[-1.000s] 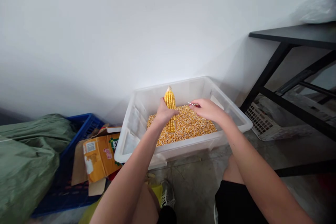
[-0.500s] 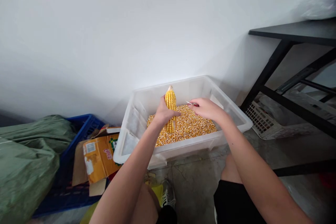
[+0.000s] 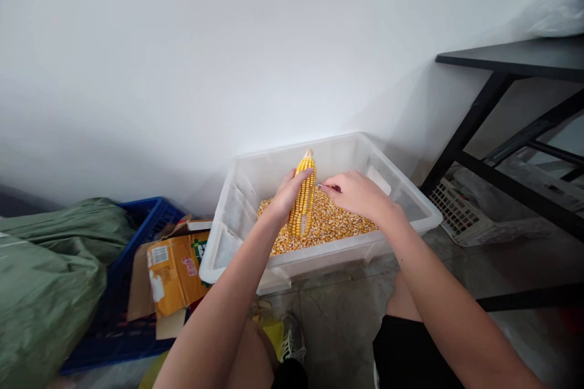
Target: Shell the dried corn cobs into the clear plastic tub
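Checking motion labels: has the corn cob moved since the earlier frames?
Yes. Against the back wall of the clear bin, the tip of the corn cob has leaned right, toward the right hand; its base stays put in the kernels.

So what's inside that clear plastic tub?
Loose yellow corn kernels cover the bottom of the tub. The left hand props a corn cob in them; the right hand holds a small metal tool beside it. The floor beneath the kernels is hidden.
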The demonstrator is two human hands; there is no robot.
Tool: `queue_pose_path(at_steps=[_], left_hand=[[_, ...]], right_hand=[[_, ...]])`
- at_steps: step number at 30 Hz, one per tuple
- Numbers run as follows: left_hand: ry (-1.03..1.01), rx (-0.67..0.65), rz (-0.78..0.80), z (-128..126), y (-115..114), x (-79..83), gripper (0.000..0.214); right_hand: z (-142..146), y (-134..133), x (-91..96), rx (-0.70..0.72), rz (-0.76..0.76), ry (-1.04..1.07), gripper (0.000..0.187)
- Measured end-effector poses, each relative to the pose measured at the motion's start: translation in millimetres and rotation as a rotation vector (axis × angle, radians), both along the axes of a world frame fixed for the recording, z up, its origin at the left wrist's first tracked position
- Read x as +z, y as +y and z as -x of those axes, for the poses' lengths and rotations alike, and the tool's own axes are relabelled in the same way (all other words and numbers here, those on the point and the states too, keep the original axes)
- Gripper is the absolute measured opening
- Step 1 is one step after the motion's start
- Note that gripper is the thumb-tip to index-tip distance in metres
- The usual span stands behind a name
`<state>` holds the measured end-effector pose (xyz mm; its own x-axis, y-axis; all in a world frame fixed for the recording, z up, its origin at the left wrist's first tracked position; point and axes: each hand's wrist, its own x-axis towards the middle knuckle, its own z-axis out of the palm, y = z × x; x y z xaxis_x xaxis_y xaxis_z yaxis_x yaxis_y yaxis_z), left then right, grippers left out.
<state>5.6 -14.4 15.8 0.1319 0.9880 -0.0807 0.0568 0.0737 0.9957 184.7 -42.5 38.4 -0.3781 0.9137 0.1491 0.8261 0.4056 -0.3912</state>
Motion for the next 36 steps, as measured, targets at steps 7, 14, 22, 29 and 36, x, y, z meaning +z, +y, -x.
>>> queue_pose_path(at_steps=[7, 14, 22, 29, 36], left_hand=[[0.046, -0.006, -0.049, -1.7, -3.3, -4.9, 0.046], [0.168, -0.04, -0.112, -2.4, -5.5, -10.1, 0.051], [0.204, -0.005, -0.068, -2.6, -8.9, -8.6, 0.053], [0.026, -0.004, 0.024, -4.5, -7.9, -7.1, 0.052], [-0.101, -0.129, 0.284, -2.9, -5.1, 0.0, 0.044]], right_hand=[[10.9, -13.4, 6.2, -0.065, -0.101, -0.192, 0.032], [25.0, -23.9, 18.5, -0.082, -0.127, -0.357, 0.021], [33.9, -29.1, 17.5, -0.065, -0.188, -0.386, 0.021], [26.5, -17.8, 6.0, -0.049, -0.156, -0.347, 0.023], [12.6, -6.3, -6.3, -0.038, -0.158, -0.21, 0.031]])
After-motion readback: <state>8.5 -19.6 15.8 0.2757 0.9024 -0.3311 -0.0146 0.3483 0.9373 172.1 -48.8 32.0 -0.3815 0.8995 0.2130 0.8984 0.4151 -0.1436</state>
